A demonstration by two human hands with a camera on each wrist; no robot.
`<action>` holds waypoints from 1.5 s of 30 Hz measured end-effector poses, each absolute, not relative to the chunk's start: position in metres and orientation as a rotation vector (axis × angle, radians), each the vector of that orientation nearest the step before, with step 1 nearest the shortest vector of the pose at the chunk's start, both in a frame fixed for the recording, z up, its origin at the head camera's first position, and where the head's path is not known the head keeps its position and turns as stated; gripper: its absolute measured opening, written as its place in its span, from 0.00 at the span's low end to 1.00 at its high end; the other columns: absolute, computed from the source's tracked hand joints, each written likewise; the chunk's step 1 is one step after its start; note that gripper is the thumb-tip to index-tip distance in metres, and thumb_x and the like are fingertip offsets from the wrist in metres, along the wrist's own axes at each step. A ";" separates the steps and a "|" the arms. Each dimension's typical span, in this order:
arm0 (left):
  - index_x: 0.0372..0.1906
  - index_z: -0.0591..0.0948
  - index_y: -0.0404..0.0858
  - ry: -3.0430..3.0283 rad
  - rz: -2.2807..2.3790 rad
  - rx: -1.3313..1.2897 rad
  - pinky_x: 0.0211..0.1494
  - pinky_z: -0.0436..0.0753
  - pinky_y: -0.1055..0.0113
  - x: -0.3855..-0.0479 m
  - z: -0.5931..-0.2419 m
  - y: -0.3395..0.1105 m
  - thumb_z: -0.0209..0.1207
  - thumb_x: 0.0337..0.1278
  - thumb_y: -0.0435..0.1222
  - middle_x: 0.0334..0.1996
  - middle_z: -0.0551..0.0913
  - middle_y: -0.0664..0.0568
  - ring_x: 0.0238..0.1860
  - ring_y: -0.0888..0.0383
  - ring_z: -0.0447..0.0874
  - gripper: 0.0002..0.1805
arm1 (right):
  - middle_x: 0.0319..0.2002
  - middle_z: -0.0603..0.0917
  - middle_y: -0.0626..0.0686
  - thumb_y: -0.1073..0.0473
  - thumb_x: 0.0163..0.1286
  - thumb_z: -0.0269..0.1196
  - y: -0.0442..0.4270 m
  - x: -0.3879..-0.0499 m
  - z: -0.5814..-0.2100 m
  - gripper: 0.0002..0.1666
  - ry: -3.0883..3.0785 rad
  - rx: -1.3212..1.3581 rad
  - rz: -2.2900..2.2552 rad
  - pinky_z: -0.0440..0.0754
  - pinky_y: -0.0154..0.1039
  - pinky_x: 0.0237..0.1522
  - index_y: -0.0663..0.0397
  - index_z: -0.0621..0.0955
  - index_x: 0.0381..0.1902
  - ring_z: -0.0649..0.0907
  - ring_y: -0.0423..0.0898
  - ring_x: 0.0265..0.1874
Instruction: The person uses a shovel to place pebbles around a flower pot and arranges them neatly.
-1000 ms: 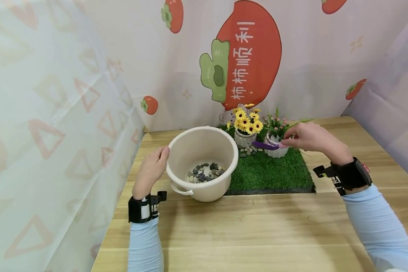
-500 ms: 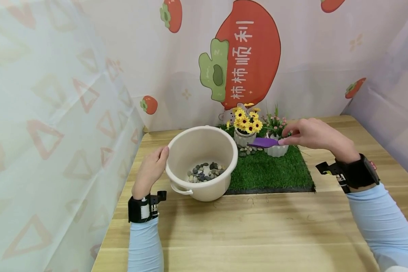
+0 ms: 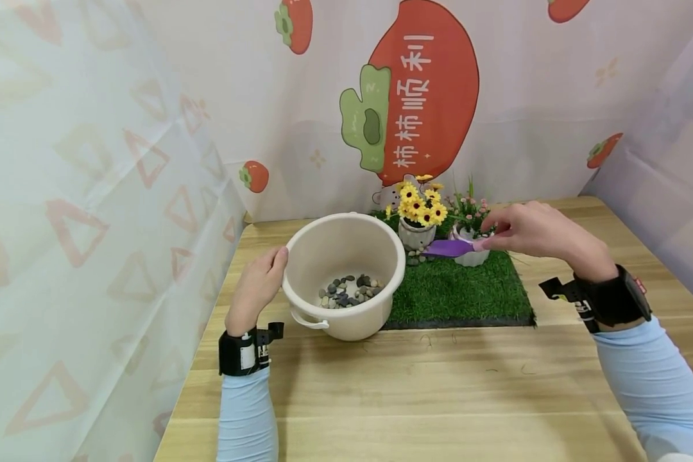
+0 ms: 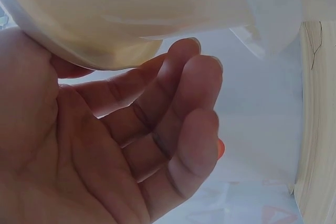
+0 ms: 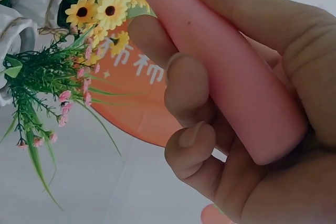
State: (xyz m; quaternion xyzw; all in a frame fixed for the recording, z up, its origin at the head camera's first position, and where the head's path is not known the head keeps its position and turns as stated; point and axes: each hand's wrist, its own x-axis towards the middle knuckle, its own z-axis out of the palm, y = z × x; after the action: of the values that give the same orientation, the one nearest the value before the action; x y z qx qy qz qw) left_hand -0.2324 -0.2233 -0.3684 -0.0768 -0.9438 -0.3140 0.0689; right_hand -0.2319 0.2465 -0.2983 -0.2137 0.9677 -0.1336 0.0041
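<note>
My left hand (image 3: 256, 290) grips the left rim of a cream plastic bucket (image 3: 362, 323), thumb over the edge. In the left wrist view its fingers (image 4: 197, 87) curl beneath the bucket wall (image 4: 131, 9). Several grey and tan pebbles (image 3: 355, 297) lie on the bucket's bottom. My right hand (image 3: 534, 232) holds a small garden trowel (image 3: 449, 248) by its pink handle (image 5: 226, 72). The purple blade points left, low in front of the flower pots, and partly hides a small heap of pebbles (image 3: 414, 258) there. Whether the blade touches them I cannot tell.
Yellow flowers (image 3: 418, 208) stand in a grey-white pot (image 3: 416, 236) at the back of an artificial grass mat (image 3: 459, 295). Beside them is a white pot (image 3: 473, 258) of pink flowers (image 3: 468, 208). Printed cloth (image 3: 300, 147) hangs behind the wooden table (image 3: 416, 391).
The trowel blade rose slightly, then came down over the pebble heap, covering more of it. My right hand moved a little to the right. My left hand and the bucket stayed put.
</note>
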 end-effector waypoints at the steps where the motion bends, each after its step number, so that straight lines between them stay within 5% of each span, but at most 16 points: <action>1: 0.60 0.78 0.43 -2.842 -0.949 -0.225 0.46 0.77 0.55 -0.232 -0.368 -0.223 0.33 0.77 0.55 0.41 0.85 0.45 0.41 0.49 0.82 0.30 | 0.26 0.82 0.42 0.45 0.64 0.67 0.246 -0.232 -0.298 0.14 3.025 -0.668 -0.418 0.68 0.38 0.30 0.44 0.85 0.43 0.75 0.40 0.24; 9: 0.60 0.77 0.42 -2.846 -0.975 -0.214 0.48 0.77 0.54 -0.230 -0.368 -0.223 0.33 0.77 0.55 0.43 0.85 0.44 0.43 0.48 0.81 0.29 | 0.35 0.87 0.46 0.45 0.65 0.67 0.245 -0.234 -0.292 0.17 2.995 -0.667 -0.382 0.77 0.42 0.34 0.46 0.85 0.46 0.83 0.42 0.32; 19: 0.61 0.77 0.42 -2.848 -0.977 -0.223 0.47 0.77 0.54 -0.232 -0.369 -0.224 0.33 0.77 0.55 0.41 0.85 0.44 0.42 0.49 0.81 0.30 | 0.24 0.82 0.48 0.49 0.73 0.60 0.250 -0.239 -0.288 0.13 2.773 -0.652 -0.540 0.73 0.38 0.19 0.48 0.84 0.47 0.73 0.44 0.12; 30: 0.55 0.79 0.42 -2.850 -0.965 -0.211 0.38 0.74 0.60 -0.232 -0.367 -0.223 0.33 0.77 0.55 0.37 0.84 0.46 0.35 0.50 0.78 0.29 | 0.28 0.85 0.44 0.47 0.70 0.62 0.245 -0.233 -0.279 0.13 3.016 -0.652 -0.579 0.71 0.37 0.25 0.43 0.85 0.47 0.76 0.42 0.18; 45: 0.56 0.78 0.43 -2.860 -0.962 -0.197 0.38 0.74 0.61 -0.228 -0.367 -0.222 0.33 0.76 0.56 0.37 0.84 0.47 0.35 0.50 0.79 0.30 | 0.25 0.82 0.42 0.47 0.70 0.63 0.238 -0.228 -0.268 0.07 3.113 -0.726 -0.587 0.69 0.35 0.26 0.37 0.85 0.39 0.75 0.39 0.20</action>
State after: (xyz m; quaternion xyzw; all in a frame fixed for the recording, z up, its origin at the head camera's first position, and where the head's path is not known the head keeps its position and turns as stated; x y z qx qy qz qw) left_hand -0.2282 -0.2218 -0.3666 -0.0652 -0.9441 -0.3177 0.0590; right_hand -0.2279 0.2378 -0.2678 -0.2229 0.9565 -0.1803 -0.0542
